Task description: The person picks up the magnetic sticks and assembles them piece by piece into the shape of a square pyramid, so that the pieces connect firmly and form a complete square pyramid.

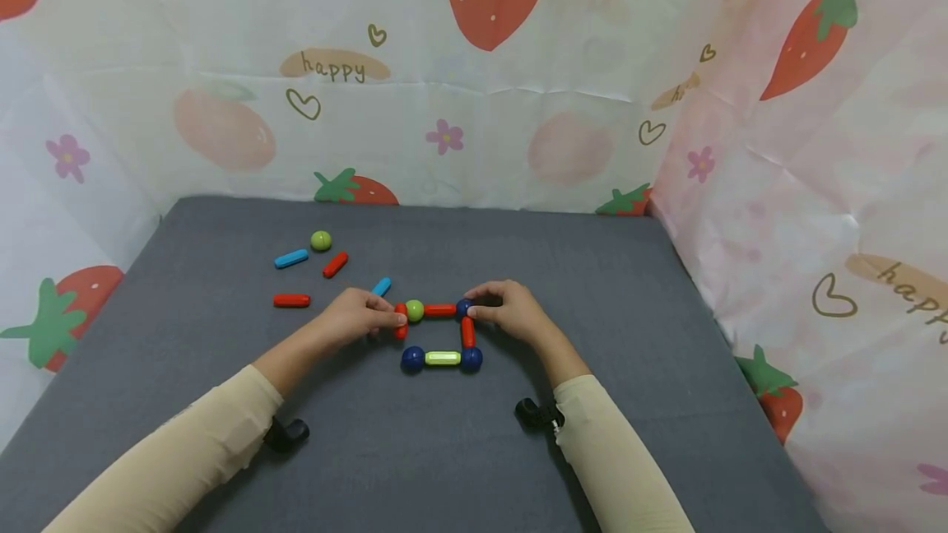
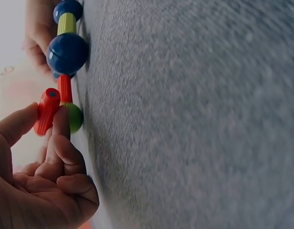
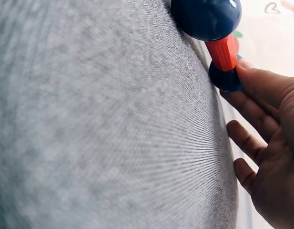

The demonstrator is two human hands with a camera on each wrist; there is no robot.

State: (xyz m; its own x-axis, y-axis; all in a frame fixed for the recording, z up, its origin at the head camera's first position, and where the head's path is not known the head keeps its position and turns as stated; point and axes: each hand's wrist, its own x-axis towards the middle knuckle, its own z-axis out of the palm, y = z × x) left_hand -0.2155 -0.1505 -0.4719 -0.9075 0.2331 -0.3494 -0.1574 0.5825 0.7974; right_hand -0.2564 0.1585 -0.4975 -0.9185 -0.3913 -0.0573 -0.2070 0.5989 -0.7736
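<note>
My left hand [image 1: 358,317] pinches a short red rod [image 2: 47,111] between thumb and fingertip, beside a green ball [image 1: 415,310]. In the head view that rod is just left of the ball; whether they touch I cannot tell. From the ball a red rod [image 1: 440,311] runs to a dark blue ball [image 1: 464,308], which my right hand [image 1: 513,312] pinches between thumb and finger. Another red rod [image 1: 468,332] links it to a nearer blue ball [image 1: 471,359]. A yellow-green rod [image 1: 443,359] joins that one to a blue ball [image 1: 413,359] at the near left.
Left of the frame of rods lie a green ball [image 1: 321,241], a blue rod [image 1: 291,259], a red rod [image 1: 336,265] and another red rod [image 1: 292,300]. A second blue rod [image 1: 381,286] lies just behind my left hand. Grey cloth [image 1: 629,451] covers the table; printed curtains [image 1: 489,105] surround it.
</note>
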